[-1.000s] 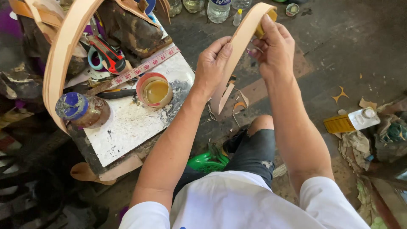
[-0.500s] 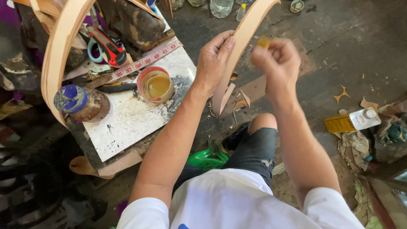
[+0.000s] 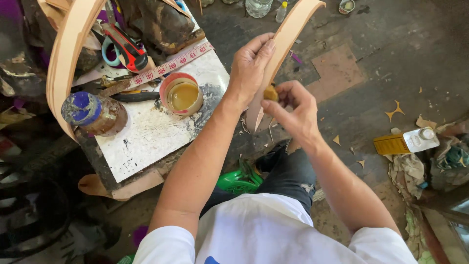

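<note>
My left hand (image 3: 250,68) grips a long tan leather strap (image 3: 288,39) that arcs up toward the top edge of the view and ends in a point below the hand. My right hand (image 3: 293,110) pinches a small yellowish sponge (image 3: 271,93) and presses it against the strap's lower part, just under the left hand. An open small pot of yellow-brown glue (image 3: 181,94) stands on a white slab (image 3: 146,137) to the left.
On the slab lie a measuring tape (image 3: 171,63), a red and black utility knife (image 3: 128,46) and a blue-capped jar (image 3: 93,111). Another bent leather strap (image 3: 66,58) rises at left. A white bottle (image 3: 419,139) lies on the floor at right.
My right hand has slid the sponge down the strap, from near its top end to just below my left hand. The left hand keeps its hold.
</note>
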